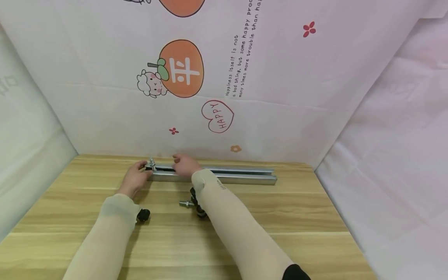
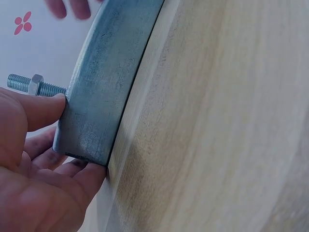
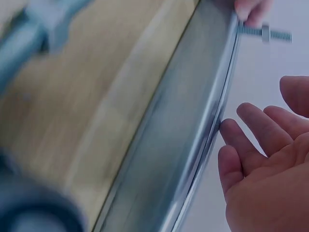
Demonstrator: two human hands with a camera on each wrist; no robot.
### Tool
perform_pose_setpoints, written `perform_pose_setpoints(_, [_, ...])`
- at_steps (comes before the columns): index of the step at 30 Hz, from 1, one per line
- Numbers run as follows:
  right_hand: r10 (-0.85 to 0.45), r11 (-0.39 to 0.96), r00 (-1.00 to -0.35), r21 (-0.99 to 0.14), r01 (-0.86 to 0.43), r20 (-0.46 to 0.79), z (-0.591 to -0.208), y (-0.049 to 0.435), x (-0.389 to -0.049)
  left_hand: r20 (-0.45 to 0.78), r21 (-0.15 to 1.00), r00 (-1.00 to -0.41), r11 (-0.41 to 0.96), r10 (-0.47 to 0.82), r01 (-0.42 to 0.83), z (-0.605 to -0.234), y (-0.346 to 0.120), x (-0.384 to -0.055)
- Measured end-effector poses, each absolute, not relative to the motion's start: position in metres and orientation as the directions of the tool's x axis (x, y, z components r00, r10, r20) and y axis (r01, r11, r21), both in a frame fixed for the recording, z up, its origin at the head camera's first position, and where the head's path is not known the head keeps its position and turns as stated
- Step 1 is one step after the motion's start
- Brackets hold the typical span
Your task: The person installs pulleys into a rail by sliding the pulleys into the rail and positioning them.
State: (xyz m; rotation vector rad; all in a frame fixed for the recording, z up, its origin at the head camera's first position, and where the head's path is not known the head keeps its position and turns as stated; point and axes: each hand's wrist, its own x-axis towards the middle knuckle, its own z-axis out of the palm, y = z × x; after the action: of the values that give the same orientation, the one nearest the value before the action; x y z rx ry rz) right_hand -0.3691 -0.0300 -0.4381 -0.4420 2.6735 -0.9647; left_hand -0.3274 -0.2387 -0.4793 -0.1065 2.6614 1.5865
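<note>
A long metal strut channel (image 1: 245,179) lies across the back of the wooden table, its slot facing up. From the slot at its left end rises a threaded bolt (image 2: 50,90) carrying a hex nut (image 2: 35,84). My left hand (image 1: 134,178) grips that end, thumb on the upper edge beside the bolt and fingers around the end face. Over the channel, to the right of the bolt, is my right hand (image 1: 185,165); in the right wrist view its fingers (image 3: 263,128) are loosely spread, one fingertip at the channel's edge, with nothing held.
In front of the channel, another bolt (image 1: 186,203) with a nut lies by a black fitting (image 1: 200,212), partly behind the right sleeve. Behind the channel a printed white cloth (image 1: 273,116) hangs at the table's back edge, and white sheets (image 1: 402,155) flank both sides.
</note>
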Motion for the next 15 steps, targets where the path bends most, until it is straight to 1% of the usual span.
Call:
perform_pose_setpoints(4, [-0.319,0.733,-0.936,-0.664,-0.145,-0.147,-0.438,-0.005,-0.375,-0.067,0.884,-0.997,0.461,-0.037,-0.076,-0.479,-0.238,-0.326])
perform_pose_setpoints(10, [-0.257,0.745,-0.959,-0.656,-0.119,-0.118,-0.437,0.043,-0.378,-0.061,0.883,-0.997,0.465,-0.038,-0.072,-0.481,-0.237,-0.326])
perform_pose_setpoints(15, [-0.207,0.740,-0.971,-0.669,-0.074,-0.122,-0.441,0.083,-0.392,-0.065,0.880,-0.997,0.470,-0.028,-0.071,-0.482,-0.239,-0.328])
